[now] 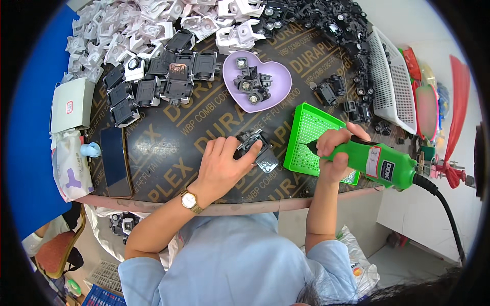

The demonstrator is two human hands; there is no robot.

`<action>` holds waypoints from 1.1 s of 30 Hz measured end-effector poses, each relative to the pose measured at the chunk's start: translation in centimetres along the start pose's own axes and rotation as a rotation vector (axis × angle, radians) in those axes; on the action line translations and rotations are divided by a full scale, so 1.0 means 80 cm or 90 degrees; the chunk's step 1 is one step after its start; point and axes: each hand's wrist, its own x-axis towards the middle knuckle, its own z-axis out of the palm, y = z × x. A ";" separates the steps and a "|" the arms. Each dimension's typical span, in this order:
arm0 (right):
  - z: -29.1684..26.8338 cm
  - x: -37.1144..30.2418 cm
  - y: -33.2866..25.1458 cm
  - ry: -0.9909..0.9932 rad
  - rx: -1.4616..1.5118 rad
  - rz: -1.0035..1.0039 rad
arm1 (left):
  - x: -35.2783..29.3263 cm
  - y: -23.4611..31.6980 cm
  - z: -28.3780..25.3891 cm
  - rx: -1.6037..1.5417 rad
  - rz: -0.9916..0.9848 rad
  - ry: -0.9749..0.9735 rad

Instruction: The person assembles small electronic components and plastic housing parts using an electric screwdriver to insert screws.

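My left hand (220, 167) is closed on a small black plastic assembly (250, 138) resting on the dark table; a clear, shiny piece shows at its near end. A green electric screwdriver (385, 163) lies sideways in my right hand (334, 150), fingers wrapped round its front part. Its dark tip points left, over a green perforated screw tray (294, 153). Small shiny bits lie in the tray's near corner. Beyond my left hand, a purple heart-shaped dish (279, 76) holds several small black parts with round lenses.
White plastic housings (138, 30) pile up at the far left, with black assemblies (178, 86) before them. More black parts (332, 20) line the far right beside a white basket (390, 81). A phone (116, 163) and white box (72, 107) lie left. The screwdriver's cable (449, 214) hangs right.
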 end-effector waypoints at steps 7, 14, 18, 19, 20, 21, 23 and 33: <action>0.010 0.001 -0.003 0.024 -0.068 0.047 | 0.001 0.000 -0.002 -0.004 0.005 -0.004; 0.009 0.018 -0.023 0.013 -0.102 -0.038 | 0.001 0.001 0.001 -0.003 0.020 0.018; 0.041 0.033 -0.048 -0.029 0.122 -0.042 | 0.000 0.000 0.001 -0.007 0.030 0.029; 0.051 0.032 -0.047 -0.034 0.164 -0.031 | 0.000 0.000 0.001 -0.007 0.030 0.029; 0.059 0.032 -0.044 -0.060 0.174 -0.018 | 0.001 0.000 0.001 -0.010 0.028 0.027; 0.065 0.028 -0.043 -0.061 0.152 0.003 | 0.000 0.000 0.000 -0.012 0.025 0.024; 0.074 0.021 -0.035 -0.069 0.127 0.025 | 0.001 0.000 0.003 -0.011 0.029 0.031; 0.081 0.013 0.002 -0.159 0.184 0.015 | 0.003 -0.003 0.002 -0.009 0.030 0.045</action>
